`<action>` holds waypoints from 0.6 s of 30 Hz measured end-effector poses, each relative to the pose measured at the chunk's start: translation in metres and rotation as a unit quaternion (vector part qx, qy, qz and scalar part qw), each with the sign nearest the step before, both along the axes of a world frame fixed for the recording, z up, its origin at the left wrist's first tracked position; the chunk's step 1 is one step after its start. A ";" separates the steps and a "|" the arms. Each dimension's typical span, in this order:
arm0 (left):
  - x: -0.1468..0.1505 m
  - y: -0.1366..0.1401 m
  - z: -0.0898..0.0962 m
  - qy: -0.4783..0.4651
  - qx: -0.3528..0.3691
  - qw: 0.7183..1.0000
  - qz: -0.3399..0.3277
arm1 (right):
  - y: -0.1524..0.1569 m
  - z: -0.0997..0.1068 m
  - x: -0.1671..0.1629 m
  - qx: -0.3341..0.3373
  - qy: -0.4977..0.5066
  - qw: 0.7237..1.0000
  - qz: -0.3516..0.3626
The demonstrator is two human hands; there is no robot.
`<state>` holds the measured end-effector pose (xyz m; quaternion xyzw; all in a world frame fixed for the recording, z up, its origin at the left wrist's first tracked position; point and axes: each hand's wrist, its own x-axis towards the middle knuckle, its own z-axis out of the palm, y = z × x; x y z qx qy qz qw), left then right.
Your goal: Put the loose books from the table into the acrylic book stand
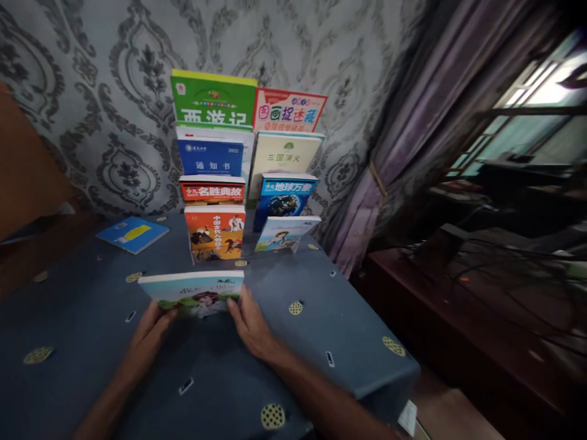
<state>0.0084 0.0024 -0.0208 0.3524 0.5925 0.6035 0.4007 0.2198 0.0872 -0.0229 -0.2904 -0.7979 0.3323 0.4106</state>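
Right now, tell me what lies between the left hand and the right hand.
In the head view, a blue-and-green book lies between them: the left hand holds one side, the right hand the other.

Two book columns are ranged on the table, beyond the held book (a flat book is laid left).
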 end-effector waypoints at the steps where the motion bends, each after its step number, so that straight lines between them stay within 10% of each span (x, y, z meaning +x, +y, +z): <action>1: 0.001 0.000 0.002 0.016 0.005 1.000 0.006 | 0.000 0.001 0.001 0.017 -0.007 1.000 -0.008; 18: 0.007 -0.002 0.015 0.155 0.008 0.988 0.006 | -0.001 0.010 0.008 0.039 0.009 0.999 -0.018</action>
